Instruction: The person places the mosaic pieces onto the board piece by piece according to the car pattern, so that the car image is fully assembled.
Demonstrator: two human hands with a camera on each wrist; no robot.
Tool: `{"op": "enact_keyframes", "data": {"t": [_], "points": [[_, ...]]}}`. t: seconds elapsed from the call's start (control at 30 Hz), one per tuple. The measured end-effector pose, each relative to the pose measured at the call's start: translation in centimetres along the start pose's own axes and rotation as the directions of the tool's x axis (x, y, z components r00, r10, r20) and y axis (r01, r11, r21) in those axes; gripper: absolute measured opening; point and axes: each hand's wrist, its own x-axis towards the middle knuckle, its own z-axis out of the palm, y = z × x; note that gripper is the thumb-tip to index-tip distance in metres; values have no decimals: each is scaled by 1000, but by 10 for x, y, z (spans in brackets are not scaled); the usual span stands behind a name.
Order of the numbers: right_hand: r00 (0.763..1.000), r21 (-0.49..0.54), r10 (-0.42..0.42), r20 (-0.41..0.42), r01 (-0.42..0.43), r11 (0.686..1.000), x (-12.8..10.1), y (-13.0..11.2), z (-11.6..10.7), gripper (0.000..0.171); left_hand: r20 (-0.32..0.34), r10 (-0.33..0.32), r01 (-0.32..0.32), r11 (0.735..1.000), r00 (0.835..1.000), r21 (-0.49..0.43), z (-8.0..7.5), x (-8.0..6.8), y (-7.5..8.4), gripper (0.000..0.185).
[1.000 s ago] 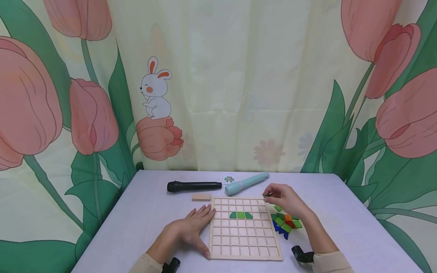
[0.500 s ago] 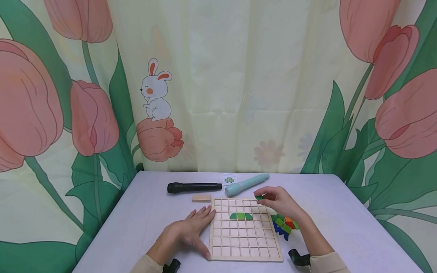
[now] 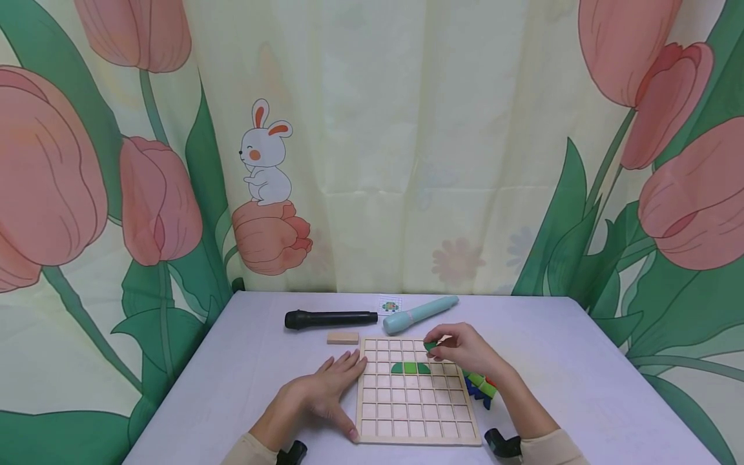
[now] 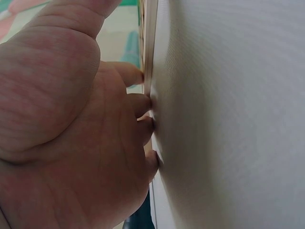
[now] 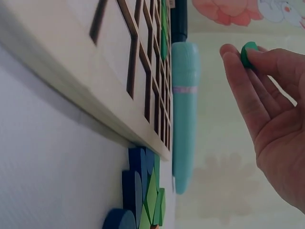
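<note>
I see the big lilac table point(image 3: 244, 361) with the wooden grid board point(image 3: 415, 413) lying flat on it, and that board has not moved at all. What did change is the right hand point(image 3: 465, 352) — a second ago it was out past the board's far right corner, close to the pile of coloured blocks point(image 3: 481, 385), and now it has slid left and hangs over the top rows of the board. It pinches a small green block point(image 3: 431, 347) between the thumb and the fingertips, with the other fingers loosely bent; in the right wrist view the same green block point(image 5: 248, 52) sits right at the tips of the fingers, up in the air and not touching the board. So the block has come from beside the pile to a spot just above the three green pieces point(image 3: 410, 368) that already lie in a row in the squares. I think that means the carry part is nearly done and the block is close to a free square near those pieces — it is not set down yet. The left hand point(image 3: 325, 387) has stayed put, flat on the table with straight fingers pressed against the board's left edge, holding nothing. The light blue pen point(image 3: 420, 312) is where it was.
</note>
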Motion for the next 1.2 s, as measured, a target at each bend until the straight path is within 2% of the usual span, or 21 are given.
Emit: {"op": "enact_keyframes", "data": {"t": [0.13, 0.3, 0.53, 0.63, 0.73, 0.97, 1.1, 1.2], "points": [[999, 71, 30, 16, -31, 997, 2, -2, 6, 25, 0, -1, 1, 1000, 1000, 4, 0, 0, 0, 139], [999, 141, 27, 29, -31, 990, 3, -4, 11, 30, 0, 5, -5, 1000, 1000, -1, 0, -1, 0, 139], [1000, 99, -23, -6, 24, 995, 5, -7, 14, 12, -3, 11, -11, 1000, 1000, -5, -1, -2, 0, 139], [999, 71, -50, -17, 51, 996, 5, -6, 14, 10, -5, 7, -7, 1000, 1000, -5, -1, -2, 0, 139], [998, 92, -62, -22, 63, 994, 5, -8, 15, 11, -4, 3, -3, 1000, 1000, -2, -1, -2, 0, 139], [999, 227, -47, -2, 46, 973, 7, -14, 21, 18, -9, 10, -9, 1000, 1000, 5, -1, -1, -3, 140], [998, 215, -56, 16, 51, 975, 9, -17, 24, 22, -13, 14, -14, 1000, 1000, 7, 0, -1, -3, 140], [998, 157, -69, 10, 66, 985, 10, -20, 26, 23, -10, 20, -20, 1000, 1000, 6, -1, -1, -2, 139]]}}
